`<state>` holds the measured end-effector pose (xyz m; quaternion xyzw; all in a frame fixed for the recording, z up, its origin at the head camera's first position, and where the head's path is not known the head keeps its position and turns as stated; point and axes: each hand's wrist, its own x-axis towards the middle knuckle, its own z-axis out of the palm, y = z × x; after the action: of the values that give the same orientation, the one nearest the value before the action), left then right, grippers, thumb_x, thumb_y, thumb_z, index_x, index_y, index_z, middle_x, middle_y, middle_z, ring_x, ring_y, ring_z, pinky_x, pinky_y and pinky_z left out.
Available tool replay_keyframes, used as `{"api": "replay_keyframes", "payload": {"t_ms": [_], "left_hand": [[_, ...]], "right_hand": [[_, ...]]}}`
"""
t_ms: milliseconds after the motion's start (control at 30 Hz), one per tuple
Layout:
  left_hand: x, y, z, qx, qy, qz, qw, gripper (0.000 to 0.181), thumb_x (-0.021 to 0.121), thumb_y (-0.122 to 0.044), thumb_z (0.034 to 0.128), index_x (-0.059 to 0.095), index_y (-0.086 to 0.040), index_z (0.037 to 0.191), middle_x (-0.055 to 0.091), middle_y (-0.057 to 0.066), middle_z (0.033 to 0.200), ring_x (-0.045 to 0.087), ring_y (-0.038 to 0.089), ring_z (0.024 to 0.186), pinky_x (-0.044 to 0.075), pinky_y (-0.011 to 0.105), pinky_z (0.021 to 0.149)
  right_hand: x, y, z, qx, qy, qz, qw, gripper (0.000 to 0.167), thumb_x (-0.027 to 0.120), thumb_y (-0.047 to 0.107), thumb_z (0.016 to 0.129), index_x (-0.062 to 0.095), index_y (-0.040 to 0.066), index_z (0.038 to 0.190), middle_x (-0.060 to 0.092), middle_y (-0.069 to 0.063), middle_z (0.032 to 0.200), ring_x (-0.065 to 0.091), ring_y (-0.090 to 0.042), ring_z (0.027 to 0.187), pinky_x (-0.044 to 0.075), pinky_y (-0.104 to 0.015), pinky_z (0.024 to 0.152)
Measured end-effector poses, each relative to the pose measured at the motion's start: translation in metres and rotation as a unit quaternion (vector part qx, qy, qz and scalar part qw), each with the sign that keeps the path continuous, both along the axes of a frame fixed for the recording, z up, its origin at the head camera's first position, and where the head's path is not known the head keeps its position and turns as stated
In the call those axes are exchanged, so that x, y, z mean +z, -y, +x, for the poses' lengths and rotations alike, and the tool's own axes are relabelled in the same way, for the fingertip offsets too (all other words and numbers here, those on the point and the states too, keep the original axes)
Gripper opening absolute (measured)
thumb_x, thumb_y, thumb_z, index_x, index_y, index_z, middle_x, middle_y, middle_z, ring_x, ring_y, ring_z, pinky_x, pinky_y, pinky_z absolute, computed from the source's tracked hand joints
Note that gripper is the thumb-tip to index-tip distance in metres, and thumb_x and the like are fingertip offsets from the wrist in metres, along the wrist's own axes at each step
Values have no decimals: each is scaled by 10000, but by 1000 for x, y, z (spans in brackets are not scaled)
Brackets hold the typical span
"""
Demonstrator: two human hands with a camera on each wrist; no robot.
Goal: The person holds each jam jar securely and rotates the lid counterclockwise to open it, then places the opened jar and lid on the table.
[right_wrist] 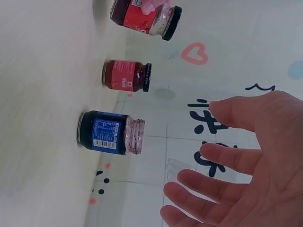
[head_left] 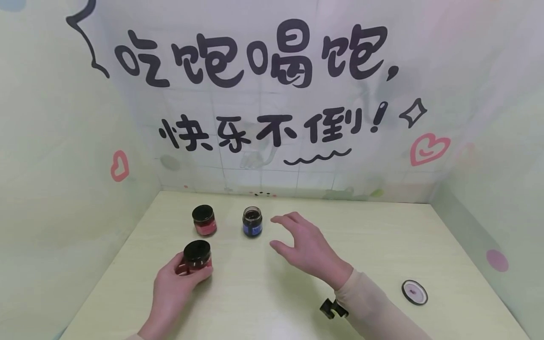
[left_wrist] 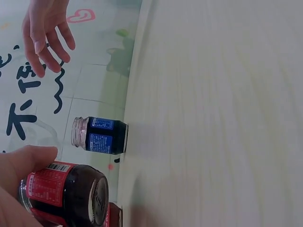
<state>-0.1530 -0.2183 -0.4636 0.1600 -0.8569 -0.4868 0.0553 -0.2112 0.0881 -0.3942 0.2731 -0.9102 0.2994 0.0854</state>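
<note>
1. Pale backdrop [head_left: 246, 101] with large black Chinese lettering [head_left: 274, 118] fills the upper part of the head view; below it, a light wooden table [head_left: 263, 302] spreads across the bottom.
2. Your left hand [head_left: 172, 288], at lower left of the head view, grips a red-labelled jar [head_left: 198, 256], thumb and fingers curled round its sides. This jar wears its black lid and tilts; its underside shows in the left wrist view, raised off the table.
3. Just behind it, left of centre, a second red-labelled jar [head_left: 205, 221] stands upright, black lid on.
4. Near the middle, a blue-labelled jar [head_left: 252, 223] stands upright with its mouth uncovered and dark contents inside.
5. Your right hand [head_left: 312, 248], right of centre, holds nothing. Its fingers are apart and gently bent, pointing toward the blue-labelled jar, near but not touching.
6. At lower right, a loose lid [head_left: 414, 292] lies with its pale, stained inner side up.
7. Your right forearm wears a light sleeve [head_left: 376, 302].
</note>
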Motion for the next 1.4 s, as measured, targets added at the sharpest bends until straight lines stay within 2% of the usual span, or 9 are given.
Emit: {"api": "replay_keyframes", "payload": {"t_ms": [267, 533, 767, 933, 1100, 1400], "left_hand": [[2, -4, 2, 18, -53, -67, 10000, 662, 871, -420, 773, 616, -159, 1326, 680, 114, 1169, 586, 223, 1057, 464, 343, 824], [2, -6, 0, -5, 17, -25, 10000, 704, 860, -438, 778, 586, -142, 1354, 653, 133, 1206, 563, 252, 1088, 441, 400, 881], [3, -12, 2, -71, -129, 9, 9999, 626, 872, -387, 776, 620, -143, 1294, 672, 126, 1183, 593, 245, 1090, 456, 401, 910], [3, -18, 3, -142, -214, 22, 9997, 576, 889, -374, 758, 642, -169, 1237, 678, 100, 1137, 599, 234, 1044, 477, 385, 879], [5, -25, 4, -228, -355, 2, 9991, 583, 901, -380, 741, 654, -173, 1227, 681, 104, 1133, 610, 247, 1043, 487, 402, 881], [9, -36, 7, -304, -393, -56, 9987, 599, 914, -348, 724, 653, -158, 1228, 673, 107, 1151, 604, 261, 1062, 494, 439, 907]], "right_hand": [[0, 0, 0, 12, -29, -60, 10000, 473, 696, 352, 946, 594, 182, 1375, 587, 78, 1231, 612, -133, 1091, 508, -377, 925], [0, 1, -1, 40, -55, -67, 10000, 472, 693, 357, 949, 593, 189, 1378, 588, 77, 1229, 616, -129, 1079, 510, -372, 916], [-2, 2, 0, 18, -4, -64, 10000, 458, 691, 364, 948, 592, 225, 1373, 588, 86, 1231, 613, -117, 1083, 509, -362, 916], [-3, 3, 0, 58, 2, -78, 10000, 464, 692, 362, 948, 597, 202, 1372, 586, 91, 1228, 610, -115, 1082, 510, -366, 914], [-3, 5, 1, 95, 17, -80, 9999, 447, 691, 362, 949, 603, 216, 1362, 593, 95, 1226, 609, -110, 1092, 507, -363, 923], [-3, 7, 3, 163, -23, -143, 9998, 433, 691, 360, 949, 614, 220, 1351, 606, 104, 1225, 604, -94, 1116, 503, -356, 939]]}}
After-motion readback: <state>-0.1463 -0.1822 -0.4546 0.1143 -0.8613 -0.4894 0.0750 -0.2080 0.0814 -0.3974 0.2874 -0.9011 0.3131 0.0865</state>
